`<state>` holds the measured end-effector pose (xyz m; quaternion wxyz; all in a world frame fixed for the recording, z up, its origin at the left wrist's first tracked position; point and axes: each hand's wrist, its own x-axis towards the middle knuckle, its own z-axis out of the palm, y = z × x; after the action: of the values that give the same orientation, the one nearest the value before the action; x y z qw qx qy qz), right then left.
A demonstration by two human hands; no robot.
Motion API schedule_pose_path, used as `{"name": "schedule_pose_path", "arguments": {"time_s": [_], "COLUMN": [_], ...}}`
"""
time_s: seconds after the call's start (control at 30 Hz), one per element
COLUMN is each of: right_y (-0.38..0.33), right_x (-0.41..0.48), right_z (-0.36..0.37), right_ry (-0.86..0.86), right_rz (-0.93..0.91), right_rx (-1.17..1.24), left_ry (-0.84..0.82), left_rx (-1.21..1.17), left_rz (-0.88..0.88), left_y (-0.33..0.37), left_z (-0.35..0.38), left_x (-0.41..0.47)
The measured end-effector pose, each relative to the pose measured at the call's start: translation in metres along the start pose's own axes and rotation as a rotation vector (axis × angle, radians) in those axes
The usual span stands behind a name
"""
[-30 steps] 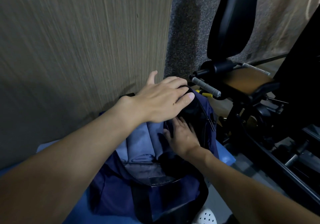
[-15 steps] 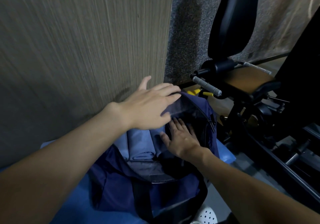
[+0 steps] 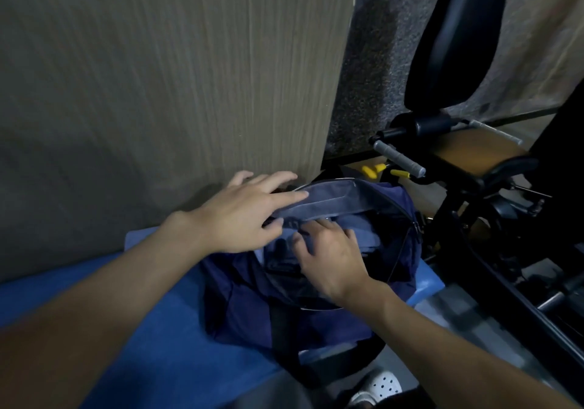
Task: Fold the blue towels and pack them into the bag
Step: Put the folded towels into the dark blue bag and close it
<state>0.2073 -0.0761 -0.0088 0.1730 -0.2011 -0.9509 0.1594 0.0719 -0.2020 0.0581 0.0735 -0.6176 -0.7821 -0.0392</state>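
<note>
A navy bag point(image 3: 284, 314) lies unzipped on a blue surface point(image 3: 142, 329). Folded blue towels point(image 3: 363, 235) sit inside its mouth, mostly hidden by my hands and the bag's far flap point(image 3: 335, 200). My left hand point(image 3: 240, 216) lies over the left end of that flap, fingers straight and spread, thumb just below the flap's edge. My right hand point(image 3: 328, 257) reaches into the opening, and its fingers press down on the towels near the flap.
A wood-grain panel point(image 3: 173, 92) stands right behind the bag. A black exercise machine point(image 3: 458, 156) with a grey-gripped bar and padded seat crowds the right side. Yellow-handled items point(image 3: 373, 170) lie behind the bag. A white perforated shoe point(image 3: 379, 386) shows below.
My left hand has slid left off the bag's top toward the flap's left end, uncovering the flap. My right hand has shifted a little left over the towels inside.
</note>
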Motion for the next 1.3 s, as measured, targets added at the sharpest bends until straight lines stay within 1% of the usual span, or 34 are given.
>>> {"name": "schedule_pose_path", "arguments": {"time_s": [0.17, 0.3, 0.37, 0.47, 0.6, 0.67, 0.73, 0.8, 0.87, 0.93, 1.07, 1.13, 1.23, 1.3], "right_y": [-0.05, -0.101, -0.129, -0.167, -0.203, -0.21, -0.211, -0.211, -0.209, -0.205, -0.195, -0.192, -0.189, -0.188], "right_x": [-0.003, -0.003, -0.004, -0.005, 0.006, 0.016, 0.032, 0.048, 0.062, 0.075, 0.091, 0.093, 0.091, 0.089], "right_z": [0.002, 0.007, 0.015, 0.036, 0.077, 0.102, 0.128, 0.146, 0.161, 0.175, 0.193, 0.199, 0.205, 0.207], "right_ry": [0.042, 0.027, -0.014, -0.154, -0.327, -0.349, -0.371, -0.382, -0.34, -0.307, -0.325, -0.306, -0.275, -0.284], "right_rz": [-0.145, -0.263, -0.292, -0.27, -0.103, -0.122, -0.169, -0.148, -0.134, -0.105, -0.02, -0.026, -0.056, -0.093], "right_rx": [0.134, 0.259, 0.364, 0.478, 0.564, 0.479, 0.3, 0.14, 0.031, -0.032, -0.128, -0.103, 0.072, 0.168], "left_ry": [0.074, 0.152, 0.178, 0.163, 0.169, 0.182, 0.194, 0.206, 0.193, 0.139, 0.036, 0.004, -0.042, -0.087], "left_rx": [-0.178, -0.301, -0.328, -0.335, -0.268, -0.244, -0.236, -0.288, -0.391, -0.458, -0.506, -0.48, -0.453, -0.457], "left_rz": [-0.129, -0.339, -0.425, -0.541, -0.638, -0.679, -0.717, -0.741, -0.721, -0.671, -0.611, -0.605, -0.629, -0.666], "left_y": [-0.011, -0.04, -0.056, -0.08, -0.114, -0.129, -0.142, -0.156, -0.171, -0.185, -0.195, -0.196, -0.198, -0.201], "left_z": [-0.008, 0.002, 0.011, 0.028, 0.051, 0.059, 0.066, 0.074, 0.085, 0.098, 0.121, 0.129, 0.131, 0.129], "left_x": [-0.054, -0.11, -0.136, -0.17, -0.2, -0.205, -0.204, -0.199, -0.191, -0.182, -0.169, -0.167, -0.168, -0.171]}}
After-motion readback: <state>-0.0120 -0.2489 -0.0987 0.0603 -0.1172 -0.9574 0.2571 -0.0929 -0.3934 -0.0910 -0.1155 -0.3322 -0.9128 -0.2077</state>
